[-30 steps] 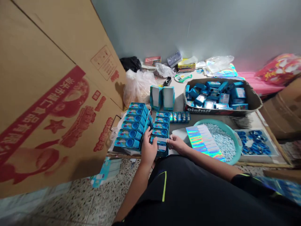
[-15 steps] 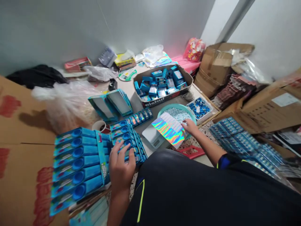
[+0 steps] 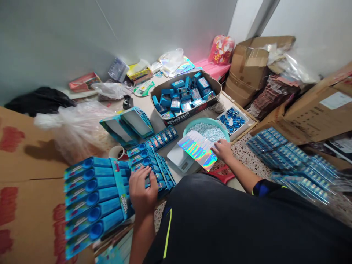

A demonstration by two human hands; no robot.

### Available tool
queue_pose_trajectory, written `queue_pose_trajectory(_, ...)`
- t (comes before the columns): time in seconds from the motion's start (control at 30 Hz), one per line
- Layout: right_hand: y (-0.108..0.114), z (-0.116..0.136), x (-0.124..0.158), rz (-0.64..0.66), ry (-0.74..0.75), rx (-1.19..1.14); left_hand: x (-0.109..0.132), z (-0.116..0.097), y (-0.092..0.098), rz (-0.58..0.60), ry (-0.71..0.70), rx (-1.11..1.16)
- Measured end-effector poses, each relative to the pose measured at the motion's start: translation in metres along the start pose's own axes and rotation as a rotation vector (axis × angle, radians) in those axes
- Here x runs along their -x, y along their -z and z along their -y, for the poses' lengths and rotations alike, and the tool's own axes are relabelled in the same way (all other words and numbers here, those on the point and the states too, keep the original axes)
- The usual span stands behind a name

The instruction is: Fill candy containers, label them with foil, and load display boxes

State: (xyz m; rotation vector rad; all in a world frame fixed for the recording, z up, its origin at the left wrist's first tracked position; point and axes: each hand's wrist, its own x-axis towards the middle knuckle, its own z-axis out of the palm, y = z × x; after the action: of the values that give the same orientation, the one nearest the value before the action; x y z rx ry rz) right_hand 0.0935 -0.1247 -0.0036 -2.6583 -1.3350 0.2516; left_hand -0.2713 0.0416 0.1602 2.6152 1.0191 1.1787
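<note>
My left hand [image 3: 141, 192] lies with fingers spread on a stack of blue packaged boxes [image 3: 154, 170] at the near edge of the low table [image 3: 154, 104]. A display carton of long blue packs [image 3: 93, 198] stands just left of it. My right hand [image 3: 224, 149] rests on the right end of a holographic sticker sheet [image 3: 198, 148], fingers curled at its edge. The sheet lies across a white scale [image 3: 181, 161] and the rim of a teal basin [image 3: 218, 126] of pale blue pellets.
A cardboard tray of small blue boxes [image 3: 187, 97] sits behind the basin; a tray of blue rings [image 3: 233, 121] is to its right. Folded blue cartons [image 3: 129, 124], a plastic bag [image 3: 77, 126], a mug [image 3: 117, 152]. Big cardboard boxes stand left [image 3: 30, 172] and right [image 3: 316, 110]. Wrapped blue packs [image 3: 291, 161] lie on the floor.
The view swung right from the big carton to the table. My right hand left the blue stack and went to the holographic sheet. My left hand stayed on the stack.
</note>
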Motion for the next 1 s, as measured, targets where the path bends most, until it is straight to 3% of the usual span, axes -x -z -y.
queue_pose_trajectory(0.2,-0.010,0.009,0.012,-0.107,-0.073,0.006,-0.001,0.002,0.000,0.037,-0.001,0.069)
queue_pose_trajectory(0.4,-0.016,0.010,0.016,-0.150,-0.056,-0.035,0.000,0.000,0.002,0.066,-0.007,0.082)
queue_pose_trajectory(0.77,-0.021,-0.015,0.021,-0.123,0.126,-0.185,0.002,-0.004,0.007,0.101,-0.048,0.133)
queue_pose_trajectory(1.0,-0.013,-0.035,0.030,-0.107,0.230,-0.381,0.002,0.001,0.007,0.149,-0.079,0.146)
